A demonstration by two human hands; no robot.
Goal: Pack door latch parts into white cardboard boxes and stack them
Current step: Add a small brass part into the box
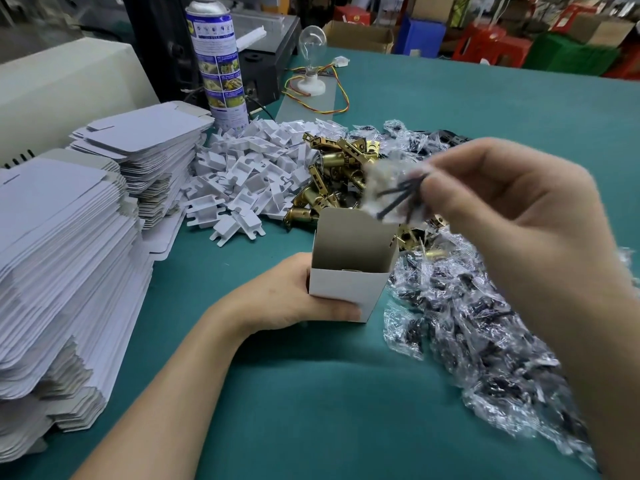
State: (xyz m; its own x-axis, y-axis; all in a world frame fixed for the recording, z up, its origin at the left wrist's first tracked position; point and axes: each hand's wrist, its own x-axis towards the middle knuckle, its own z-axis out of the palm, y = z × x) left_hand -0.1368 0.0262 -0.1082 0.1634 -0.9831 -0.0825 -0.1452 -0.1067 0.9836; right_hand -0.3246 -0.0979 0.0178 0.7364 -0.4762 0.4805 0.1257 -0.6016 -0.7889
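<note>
While left hand (298, 299) grips open white box (349, 282) upright on green bench (311, 393), thumb across near wall, right hand (512, 216) pinches clear screw bag (391, 192) just above box mouth; bag blurred. Beyond left hand: brass latches (332, 174) in heap, white plastic pieces (249, 174) just left of them. Under and beside right hand: bagged screws (485, 323) spread out. Well left of left hand: flat box blanks (69, 254), stacked. Far beyond: spray can (216, 60), upright.

One wide head-worn view.
It looks forward and down from the near edge of the table (311, 410), close above it, reaching the far edge.
</note>
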